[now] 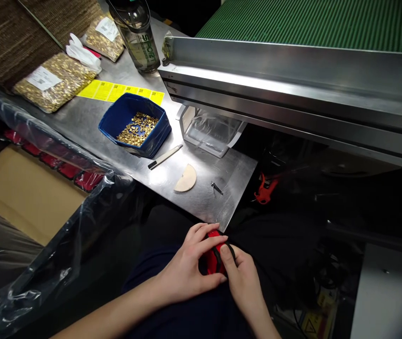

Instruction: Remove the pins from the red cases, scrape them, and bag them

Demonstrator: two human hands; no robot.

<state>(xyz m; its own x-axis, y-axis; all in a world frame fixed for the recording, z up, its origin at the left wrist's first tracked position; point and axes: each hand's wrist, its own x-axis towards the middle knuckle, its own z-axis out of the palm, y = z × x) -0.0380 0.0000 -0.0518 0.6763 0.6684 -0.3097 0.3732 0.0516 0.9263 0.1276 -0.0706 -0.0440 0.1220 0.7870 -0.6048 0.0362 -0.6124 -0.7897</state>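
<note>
Low in the view, just off the table's near corner, both hands are on a palm-sized red-and-black object (215,260) whose exact kind I cannot make out. My left hand (188,266) wraps around it from the left, fingers over the top and thumb along the near side. From the right, my right hand (243,277) grips its black edge, with the thumb pressed on it. Between them, fingers and palms hide much of the object. On the metal table ahead lie a nail clipper (217,188), a pale half-round disc (186,179) and a slim white cutter knife (165,157).
A blue bin (107,123) holds small brass-coloured parts, beside a clear tray (206,146). Behind are bagged parts (57,77), yellow labels (107,91) and a bottle (140,47). A metal-railed green conveyor (310,23) runs at right; a plastic-lined box (27,193) with red items stands left.
</note>
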